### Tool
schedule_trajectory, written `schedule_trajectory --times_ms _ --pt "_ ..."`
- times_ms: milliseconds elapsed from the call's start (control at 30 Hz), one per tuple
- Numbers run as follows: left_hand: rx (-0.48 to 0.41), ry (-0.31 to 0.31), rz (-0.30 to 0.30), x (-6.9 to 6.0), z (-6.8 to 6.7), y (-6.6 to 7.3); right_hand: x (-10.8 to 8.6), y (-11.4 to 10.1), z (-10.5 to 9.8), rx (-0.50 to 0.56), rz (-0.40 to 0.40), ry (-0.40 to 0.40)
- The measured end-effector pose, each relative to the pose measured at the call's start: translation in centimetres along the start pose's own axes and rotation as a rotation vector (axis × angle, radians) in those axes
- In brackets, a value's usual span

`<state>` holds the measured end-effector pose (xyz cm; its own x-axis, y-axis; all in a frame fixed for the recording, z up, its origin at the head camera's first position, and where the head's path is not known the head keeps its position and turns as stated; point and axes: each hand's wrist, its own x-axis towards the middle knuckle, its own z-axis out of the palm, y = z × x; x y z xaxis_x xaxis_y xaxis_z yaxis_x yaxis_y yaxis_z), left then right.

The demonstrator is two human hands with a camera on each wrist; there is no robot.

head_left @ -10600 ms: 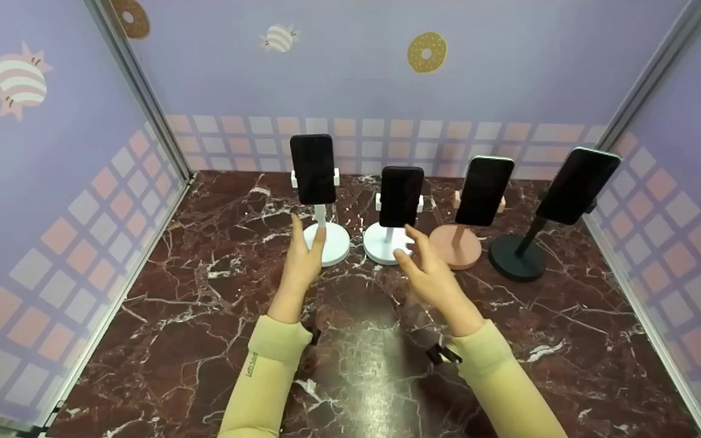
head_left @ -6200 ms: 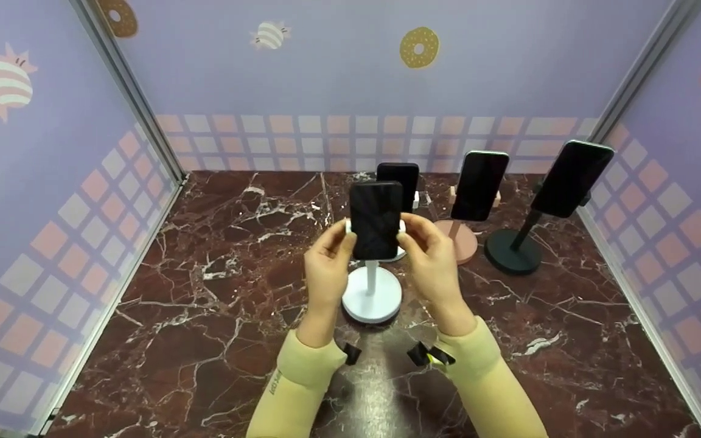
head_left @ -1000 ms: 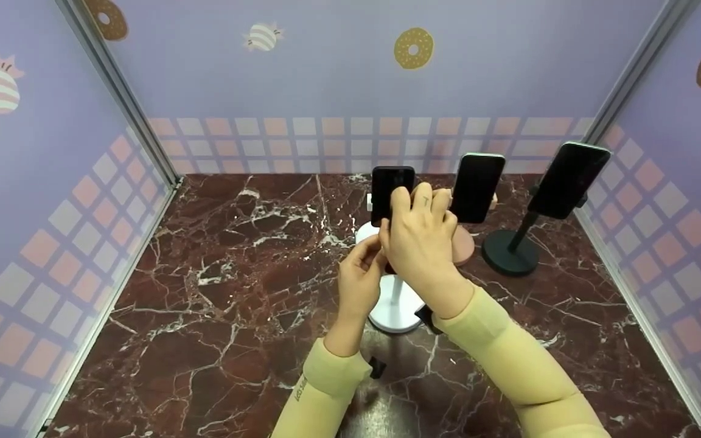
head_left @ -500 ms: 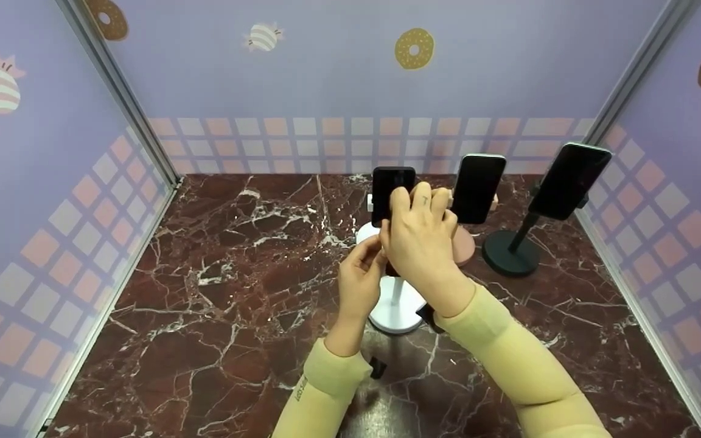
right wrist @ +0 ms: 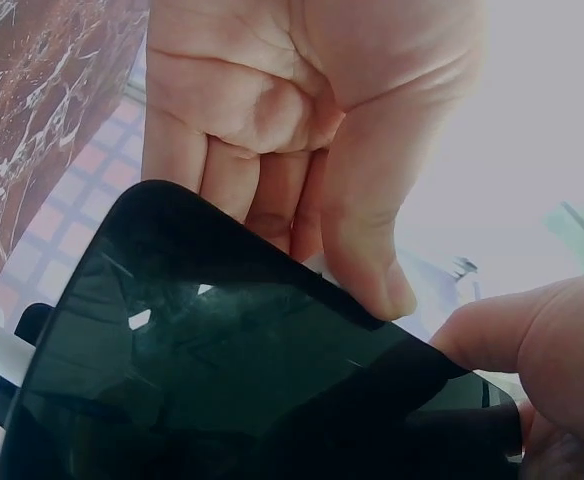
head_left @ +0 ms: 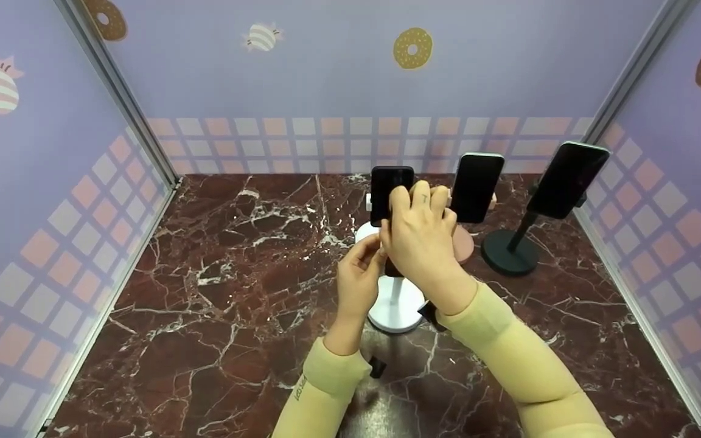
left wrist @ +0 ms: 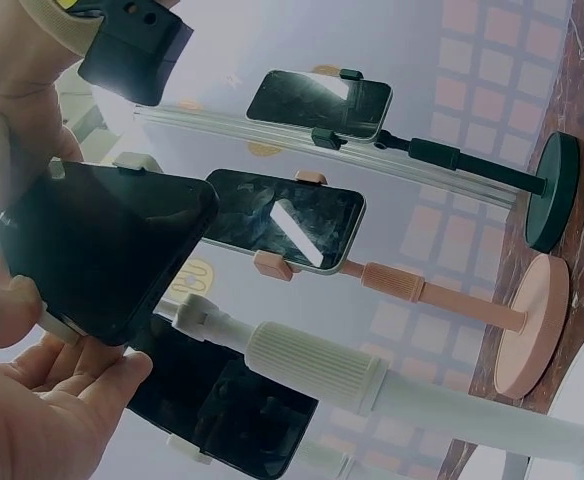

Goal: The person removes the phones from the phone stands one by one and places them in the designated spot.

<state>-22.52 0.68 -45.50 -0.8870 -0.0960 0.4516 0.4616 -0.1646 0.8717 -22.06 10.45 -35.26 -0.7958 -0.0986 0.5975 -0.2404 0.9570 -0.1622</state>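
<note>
Both hands, the left hand (head_left: pixel 358 283) at the left edge and the right hand (head_left: pixel 420 240) over the top, pinch a black phone (left wrist: pixel 112 240) on the near white stand (head_left: pixel 396 304). Beyond is a far white stand (head_left: pixel 367 232); right of it, a pink stand (head_left: pixel 463 246), then a green stand (head_left: pixel 510 253).

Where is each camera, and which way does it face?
Head: on the head, facing forward and down at the table; left hand, right hand, sleeves show.
Left wrist: on that wrist, facing the held phone and pink stand; both hands show.
Right wrist: on that wrist, facing the phone closely; both hands show.
Both wrist views share this phone.
</note>
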Motion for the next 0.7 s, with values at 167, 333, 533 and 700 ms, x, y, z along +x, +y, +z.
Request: schedule_trajectory --times_ms 167,333,533,700 --pt "-0.006 -0.003 -0.012 -0.01 -0.15 0.07 -0.04 0.11 -0.04 0.023 -0.002 -0.009" --pt "-0.025 -0.012 -0.017 0.11 -0.3 -0.07 -0.01 0.2 -0.2 0.044 -0.001 -0.021" --pt "-0.056 -0.028 -0.036 0.16 -0.44 0.14 0.03 0.36 -0.32 0.077 0.004 -0.045" --pt "-0.074 -0.033 -0.047 0.26 -0.45 0.23 0.1 0.55 -0.45 0.1 0.01 -0.067"
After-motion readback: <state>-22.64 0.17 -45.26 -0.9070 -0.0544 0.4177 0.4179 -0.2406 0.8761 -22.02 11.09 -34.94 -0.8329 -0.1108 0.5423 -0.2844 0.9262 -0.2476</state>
